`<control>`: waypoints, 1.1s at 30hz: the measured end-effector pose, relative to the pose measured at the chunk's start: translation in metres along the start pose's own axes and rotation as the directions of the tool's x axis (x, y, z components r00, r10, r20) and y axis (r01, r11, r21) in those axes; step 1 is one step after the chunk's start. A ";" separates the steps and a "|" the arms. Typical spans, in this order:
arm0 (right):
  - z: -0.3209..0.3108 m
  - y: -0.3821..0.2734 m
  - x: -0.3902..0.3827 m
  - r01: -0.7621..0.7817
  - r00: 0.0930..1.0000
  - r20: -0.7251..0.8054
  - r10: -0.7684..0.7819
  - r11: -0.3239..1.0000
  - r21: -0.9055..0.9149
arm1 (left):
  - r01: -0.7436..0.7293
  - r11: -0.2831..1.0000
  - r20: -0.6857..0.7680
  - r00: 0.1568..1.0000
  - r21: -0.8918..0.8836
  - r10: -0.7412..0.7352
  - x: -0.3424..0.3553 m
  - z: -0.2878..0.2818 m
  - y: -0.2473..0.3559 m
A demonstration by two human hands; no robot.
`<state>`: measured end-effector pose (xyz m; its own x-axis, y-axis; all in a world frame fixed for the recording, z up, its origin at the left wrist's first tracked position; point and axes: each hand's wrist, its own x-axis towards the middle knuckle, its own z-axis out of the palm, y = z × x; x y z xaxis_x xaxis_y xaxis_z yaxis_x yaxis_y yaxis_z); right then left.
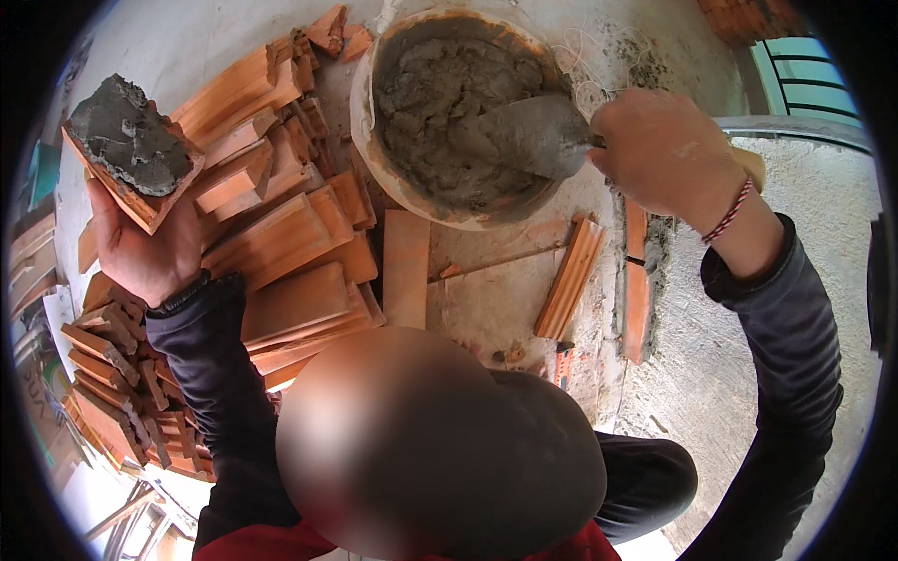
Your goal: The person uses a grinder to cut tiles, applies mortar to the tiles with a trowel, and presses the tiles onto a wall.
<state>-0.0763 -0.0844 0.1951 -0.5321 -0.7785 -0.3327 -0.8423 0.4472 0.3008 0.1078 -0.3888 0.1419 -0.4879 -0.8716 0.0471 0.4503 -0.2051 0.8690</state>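
Note:
My left hand [145,241] grips a piece of terracotta tile [161,213] from below, at the upper left. A thick layer of wet grey mortar [131,136] covers its upper face. Closed around the handle of a trowel [543,136], my right hand [659,154] is at the upper right. The trowel's blade reaches over the rim of a round bucket [363,122] and rests on or in the grey mortar [458,84] that it holds. My right hand hides most of the handle.
Stacked terracotta tiles [290,238] lie left of the bucket, with broken pieces [108,374] at lower left. One tile [407,266] and a grooved strip [569,279] lie below the bucket. Tile strips [636,309] are set along the pale rough slab [730,327] at right.

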 end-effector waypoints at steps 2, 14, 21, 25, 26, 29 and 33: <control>0.008 0.010 0.004 -0.025 0.983 0.185 -0.007 0.985 0.170 | 0.014 1.000 -0.006 1.000 0.008 -0.014 0.001 0.002 -0.001; 0.053 -0.012 -0.041 -0.287 0.951 0.289 0.113 0.674 0.681 | 0.053 0.998 0.014 0.999 0.022 -0.053 0.012 -0.012 -0.004; 0.098 -0.025 -0.081 -0.288 0.929 0.073 0.363 0.585 0.758 | 0.096 0.984 -0.071 0.994 0.148 -0.087 0.007 -0.005 -0.001; 0.100 -0.024 -0.107 -0.337 0.901 0.123 0.416 0.493 0.802 | 0.051 0.984 -0.030 0.998 0.173 -0.047 0.006 0.001 -0.004; 0.102 -0.023 -0.116 -0.319 0.901 0.100 0.423 0.487 0.813 | 0.047 0.982 -0.021 0.999 0.184 -0.044 0.007 0.001 -0.004; 0.107 -0.022 -0.147 -0.184 0.923 -0.009 0.385 0.462 0.868 | 0.047 0.977 -0.009 0.999 0.207 -0.046 0.010 -0.004 -0.004; 0.104 -0.003 -0.180 -0.334 0.939 0.316 0.136 0.145 0.931 | 0.051 0.971 -0.001 0.999 0.232 -0.052 0.014 -0.010 -0.002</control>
<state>0.0135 0.1003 0.1612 -0.6410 -0.5315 -0.5537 -0.0239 0.7349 -0.6778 0.1073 -0.4045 0.1358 -0.5100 -0.8602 0.0013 0.2388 -0.1401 0.9609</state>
